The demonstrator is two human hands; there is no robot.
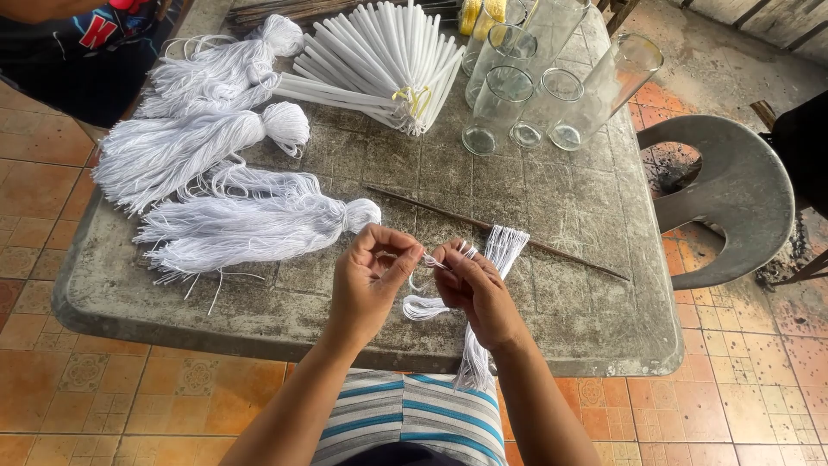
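Here both hands meet just above the near edge of the bench [561, 345], a worn grey slab with rounded corners. The left hand [369, 280] has its grip pinched together on a thin white strand [429, 260], thumb against forefinger, at the strand's left end. The right hand [477, 289] has its grip clamped on a bundle of white threads [503, 246]; the bundle fans upward past the fingers onto the bench top and trails downward over the bench edge toward the person's striped shirt [414, 414]. The short strand runs taut between the two hands. A small loop of white thread [423, 306] lies on the bench just below and between the hands.

A long thin dark stick [552, 248] lies slantwise on the bench just beyond the hands, passing under or beside the fanned top of the bundle; which of the two cannot be told. To the left lie three finished white tassels [224, 229], heads pointing right, one above another. Farther back sits a fan of white tubes [379, 60] tied with a yellow band, and beside it a cluster of clear glass vases [535, 86], some leaning. A grey plastic chair [733, 190] stands to the right of the bench on the tiled floor [129, 388]. Another person in dark clothing [69, 52] shows at the upper left corner.
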